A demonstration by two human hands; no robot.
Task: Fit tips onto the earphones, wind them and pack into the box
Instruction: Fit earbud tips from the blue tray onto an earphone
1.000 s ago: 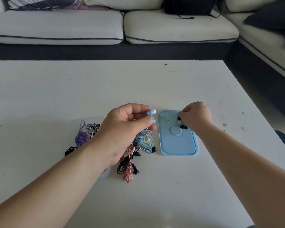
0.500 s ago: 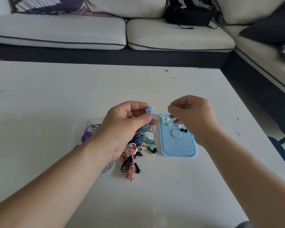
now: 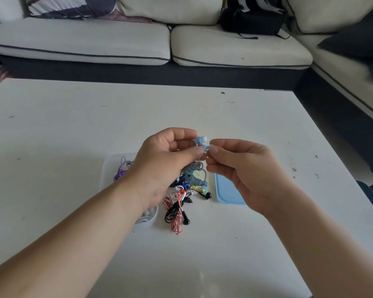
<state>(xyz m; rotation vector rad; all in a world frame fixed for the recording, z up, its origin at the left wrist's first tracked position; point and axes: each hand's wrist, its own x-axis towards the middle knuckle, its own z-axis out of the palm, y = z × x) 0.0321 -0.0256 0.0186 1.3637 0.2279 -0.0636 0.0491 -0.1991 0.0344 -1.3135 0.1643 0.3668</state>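
Note:
My left hand (image 3: 166, 166) pinches the light blue earphones (image 3: 200, 141) just above the table; one bud carries a white tip and the blue cord (image 3: 195, 174) hangs in a coil below. My right hand (image 3: 241, 168) meets it from the right, thumb and forefinger pinched on a small white ear tip (image 3: 211, 146) pressed against the lower bud. The blue lid (image 3: 222, 193) lies flat under my right hand, mostly hidden. A clear plastic box (image 3: 152, 220) sits under my left wrist.
A tangle of other earphones lies between box and lid: red-and-black ones (image 3: 177, 211), purple ones (image 3: 121, 172), black buds (image 3: 207, 195). The white table (image 3: 73, 125) ends at the right edge. A pale sofa (image 3: 138, 39) with a black bag (image 3: 252, 16) stands behind.
My right hand lifted off the blue lid, where it was picking at the tips, and moved left and up to meet the earbud in my left hand. The head view tilted slightly.

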